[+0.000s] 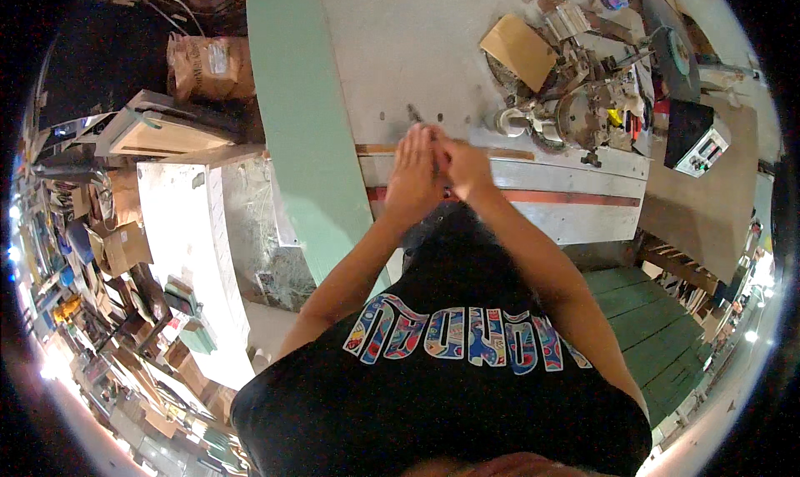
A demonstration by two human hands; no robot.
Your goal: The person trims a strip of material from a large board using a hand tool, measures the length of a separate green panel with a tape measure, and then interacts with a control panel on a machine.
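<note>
My left hand [412, 175] and my right hand [465, 170] are brought together at the near edge of the pale worktable [379, 48]. The left fingers lie side by side, pointing away from me, against the right hand. My right fingers are curled inward beside them. A narrow dark strip shows between the hands, but what they close on is hidden. Just beyond the fingertips is a small, dark, slanted thing [414, 113], too blurred to name; whether it joins what is in my hands, I cannot tell.
A green board [292, 102] runs along the table's left side. Metal machine parts [579, 114] and a tan sheet [518, 52] crowd the right, near a black control box [700, 139]. At the left stand a brown paper bag [210, 67] and a white panel [179, 227].
</note>
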